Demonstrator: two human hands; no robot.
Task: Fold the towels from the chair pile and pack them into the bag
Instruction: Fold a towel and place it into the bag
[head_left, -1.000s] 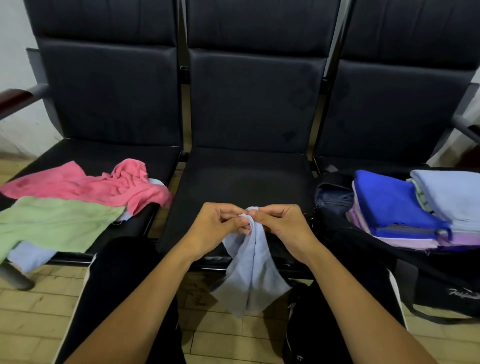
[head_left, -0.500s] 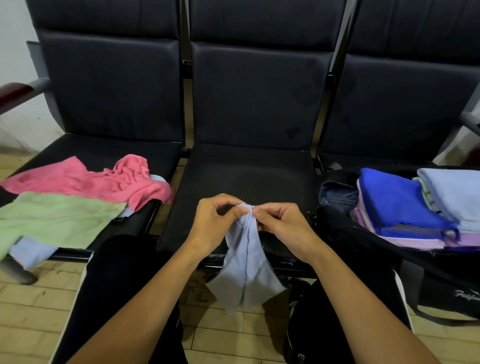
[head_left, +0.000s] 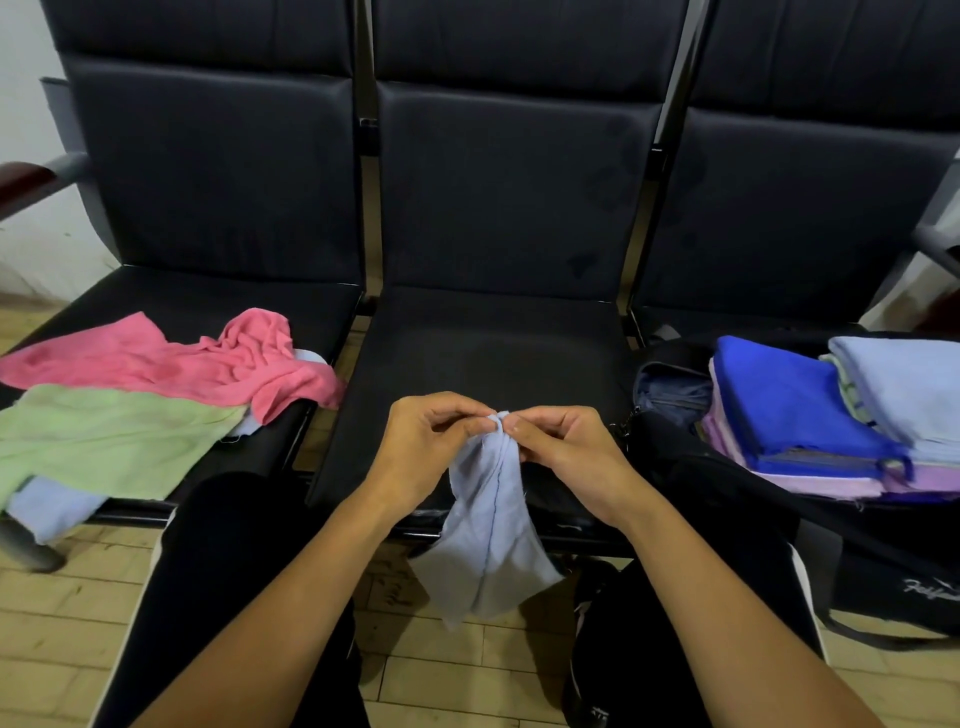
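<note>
Over the front edge of the black padded middle seat (head_left: 498, 374), you hold a small pale blue towel (head_left: 488, 535) by its top, both hands meeting at one bunched point. Your left hand (head_left: 431, 447) and right hand (head_left: 566, 447) each pinch the cloth between thumb and fingertips, knuckles almost touching, so the two grips sit side by side with no slack between them. From there the towel hangs straight down, its long axis vertical, a stitched seam running down the middle and the lower edge flaring above the tiled floor between your knees. To fold it you will likely need to draw the hands apart along the top edge so the cloth opens flat. Neither hand is nearer; the towel lies directly below both. The open black bag (head_left: 779, 499) with its stacked folded towels (head_left: 795, 410) sits on the right seat, closer to your right hand. Crumpled pink towel (head_left: 171, 358) and green towel (head_left: 104, 431) wait on the left seat.
</note>
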